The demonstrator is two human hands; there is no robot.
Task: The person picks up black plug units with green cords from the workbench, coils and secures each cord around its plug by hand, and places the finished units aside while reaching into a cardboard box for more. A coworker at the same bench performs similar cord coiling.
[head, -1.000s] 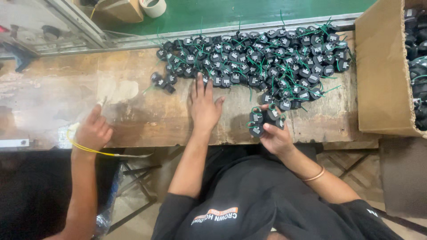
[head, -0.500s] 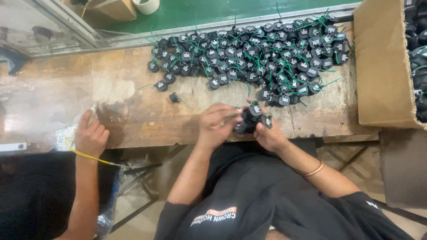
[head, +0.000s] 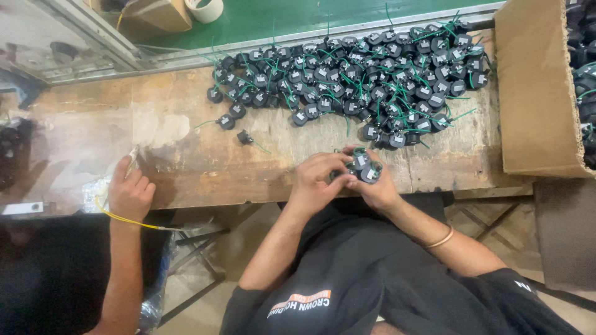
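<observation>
Head view: cardboard box [head: 537, 93] of black parts [head: 583, 93]

Small black parts [head: 363, 169], each with a pale grey label patch, sit between the fingers at about 4 o'clock from centre. Heap of parts [head: 366, 80] at 12 to 2 o'clock: same black bodies, pale patches, thin bright green wires threaded through. Table [head: 186, 155]: worn tan-brown wood, a whitish scuffed blotch toward 10 o'clock. Floor strip [head: 279, 15] at 12 o'clock: flat green. Cardboard box [head: 534, 93] at 3 o'clock: plain brown. Tape roll [head: 205, 7] at 11 o'clock: cream. Bangle [head: 442, 237] at 4 o'clock: copper-gold. Shirt [head: 372, 279] at 6 o'clock: black, with an orange and white print. Cord [head: 124, 220] at 8 o'clock: yellow.
</observation>
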